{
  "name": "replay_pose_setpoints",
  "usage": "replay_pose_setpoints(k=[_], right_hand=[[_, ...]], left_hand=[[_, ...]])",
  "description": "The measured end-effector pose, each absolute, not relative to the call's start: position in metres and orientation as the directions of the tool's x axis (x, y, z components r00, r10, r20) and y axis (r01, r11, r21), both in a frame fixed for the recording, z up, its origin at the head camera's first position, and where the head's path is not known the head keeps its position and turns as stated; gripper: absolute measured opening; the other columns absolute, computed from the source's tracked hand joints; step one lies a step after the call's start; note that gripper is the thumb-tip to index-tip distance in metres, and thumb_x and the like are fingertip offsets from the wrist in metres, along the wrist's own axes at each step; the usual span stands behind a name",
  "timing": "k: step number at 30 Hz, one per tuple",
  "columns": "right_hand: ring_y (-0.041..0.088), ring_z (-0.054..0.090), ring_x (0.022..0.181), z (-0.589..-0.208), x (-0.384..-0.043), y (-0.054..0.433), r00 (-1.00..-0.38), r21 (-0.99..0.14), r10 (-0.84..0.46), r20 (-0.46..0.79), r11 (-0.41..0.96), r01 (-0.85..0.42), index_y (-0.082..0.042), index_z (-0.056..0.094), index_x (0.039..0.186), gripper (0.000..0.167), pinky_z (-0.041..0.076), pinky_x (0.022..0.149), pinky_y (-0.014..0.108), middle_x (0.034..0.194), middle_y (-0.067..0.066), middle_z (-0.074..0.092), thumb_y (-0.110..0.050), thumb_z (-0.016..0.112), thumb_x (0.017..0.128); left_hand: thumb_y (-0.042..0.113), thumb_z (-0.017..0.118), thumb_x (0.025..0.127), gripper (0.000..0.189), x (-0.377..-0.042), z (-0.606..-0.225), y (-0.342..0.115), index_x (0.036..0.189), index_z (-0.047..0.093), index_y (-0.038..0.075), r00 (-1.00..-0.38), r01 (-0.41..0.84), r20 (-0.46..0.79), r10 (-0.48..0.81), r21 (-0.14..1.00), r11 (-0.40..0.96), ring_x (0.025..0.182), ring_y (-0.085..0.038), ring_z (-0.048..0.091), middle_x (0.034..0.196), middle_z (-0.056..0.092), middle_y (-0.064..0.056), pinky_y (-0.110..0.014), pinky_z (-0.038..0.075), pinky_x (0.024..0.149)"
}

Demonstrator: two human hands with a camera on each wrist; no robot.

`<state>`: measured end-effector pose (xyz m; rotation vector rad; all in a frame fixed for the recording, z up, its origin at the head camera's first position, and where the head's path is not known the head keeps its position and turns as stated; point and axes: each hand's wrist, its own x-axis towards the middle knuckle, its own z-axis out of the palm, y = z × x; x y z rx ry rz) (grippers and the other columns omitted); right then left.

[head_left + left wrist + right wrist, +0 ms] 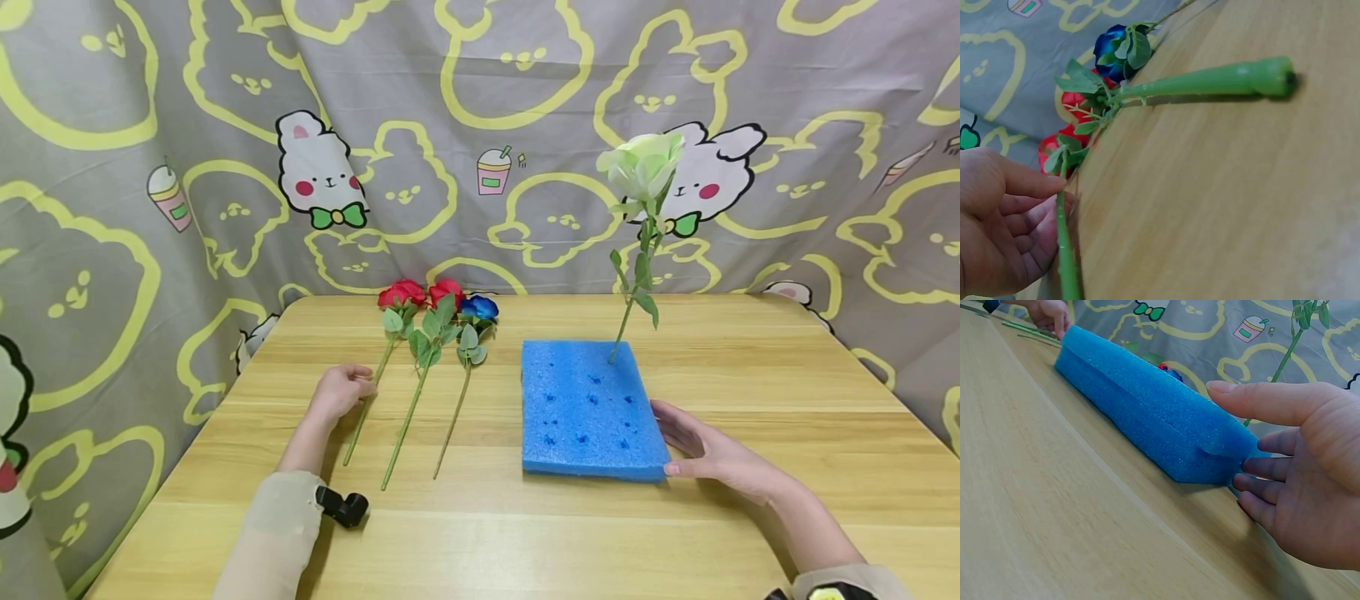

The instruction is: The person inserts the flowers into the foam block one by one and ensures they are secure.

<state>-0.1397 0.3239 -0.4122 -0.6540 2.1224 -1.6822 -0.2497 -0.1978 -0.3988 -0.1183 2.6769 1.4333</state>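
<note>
The wooden table carried a blue foam block right of its middle. A white rose stood near the block's far right corner. On the table's left half lay a red rose, a second red rose and a blue rose, heads toward the far edge. The right hand, fingers extended, touched the block's right edge; the left hand pinched the outer red rose's stem. Lifting it could have snagged neighbouring leaves; jolting the block could have toppled the tall, leaning white rose.
</note>
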Motion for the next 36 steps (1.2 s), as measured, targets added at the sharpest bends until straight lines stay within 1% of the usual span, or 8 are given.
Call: replay_pose_setpoints(k=[4,9,14,20,26,31,34,36], right_hand=[[-0.014,0.030,0.121,-0.412,-0.139,0.324,-0.832,-0.973,-0.555,0.004,0.190,-0.131,0.012,-0.001,0.142,0.078,0.027,0.095,0.008,0.146,0.036,-0.002,0.002,0.056,0.088],[-0.015,0.030,0.121,-0.411,-0.139,0.324,-0.830,-0.974,-0.558,-0.001,0.189,-0.126,0.011,0.000,0.142,0.078,0.027,0.095,0.008,0.146,0.035,-0.003,0.001,0.055,0.089],[-0.014,0.030,0.122,-0.411,-0.140,0.323,-0.829,-0.974,-0.559,0.004,0.184,-0.129,0.011,0.001,0.143,0.078,0.028,0.095,0.008,0.145,0.036,-0.002,0.002,0.056,0.089],[-0.013,0.031,0.122,-0.411,-0.139,0.324,-0.830,-0.974,-0.557,0.011,0.183,-0.135,0.011,0.002,0.143,0.076,0.028,0.096,0.009,0.146,0.036,-0.001,0.002,0.055,0.089],[-0.013,0.030,0.122,-0.411,-0.138,0.324,-0.830,-0.974,-0.558,0.015,0.180,-0.138,0.010,0.003,0.143,0.075,0.028,0.096,0.009,0.146,0.035,0.000,0.003,0.054,0.089],[-0.012,0.031,0.122,-0.411,-0.139,0.324,-0.833,-0.974,-0.553,0.007,0.185,-0.131,0.010,0.003,0.144,0.075,0.028,0.096,0.009,0.146,0.034,0.001,0.002,0.055,0.089],[-0.013,0.031,0.122,-0.411,-0.140,0.324,-0.833,-0.975,-0.553,0.000,0.187,-0.124,0.009,0.003,0.144,0.076,0.028,0.096,0.009,0.147,0.034,0.001,0.001,0.055,0.089],[-0.013,0.031,0.122,-0.411,-0.140,0.324,-0.832,-0.975,-0.555,-0.001,0.185,-0.122,0.010,0.002,0.143,0.076,0.028,0.096,0.008,0.147,0.034,0.001,0.001,0.055,0.089]], left_hand=[[0.002,0.057,0.085,0.032,-0.250,-0.397,-0.196,0.115,0.055,-0.010,-0.989,-0.126,-0.150,-0.005,0.816,0.564,0.090,-0.027,0.057,0.110,0.057,-0.024,-0.031,0.050,0.069],[0.002,0.059,0.084,0.027,-0.249,-0.396,-0.196,0.108,0.059,-0.011,-0.986,-0.144,-0.165,-0.015,0.809,0.570,0.082,-0.024,0.057,0.103,0.058,-0.022,-0.031,0.051,0.067],[0.003,0.060,0.085,0.027,-0.248,-0.396,-0.197,0.107,0.060,-0.011,-0.982,-0.164,-0.186,-0.015,0.817,0.552,0.074,-0.019,0.056,0.097,0.059,-0.018,-0.031,0.051,0.066],[0.004,0.060,0.086,0.029,-0.249,-0.396,-0.199,0.110,0.060,-0.011,-0.978,-0.181,-0.207,-0.009,0.828,0.530,0.071,-0.016,0.055,0.090,0.060,-0.013,-0.027,0.050,0.063],[0.003,0.058,0.087,0.032,-0.249,-0.395,-0.199,0.114,0.056,-0.013,-0.972,-0.188,-0.233,0.031,0.850,0.492,0.070,-0.014,0.053,0.085,0.058,-0.009,-0.024,0.050,0.060],[0.003,0.056,0.088,0.035,-0.248,-0.390,-0.204,0.118,0.051,-0.015,-0.972,-0.179,-0.225,0.060,0.886,0.427,0.069,-0.012,0.051,0.086,0.057,-0.009,-0.023,0.049,0.060],[0.004,0.055,0.089,0.037,-0.248,-0.384,-0.210,0.120,0.048,-0.016,-0.976,-0.170,-0.210,0.065,0.909,0.380,0.072,-0.013,0.052,0.091,0.057,-0.010,-0.022,0.049,0.061],[0.003,0.054,0.090,0.037,-0.247,-0.379,-0.213,0.120,0.047,-0.016,-0.979,-0.159,-0.194,0.067,0.923,0.350,0.072,-0.012,0.053,0.090,0.057,-0.010,-0.021,0.049,0.062]])
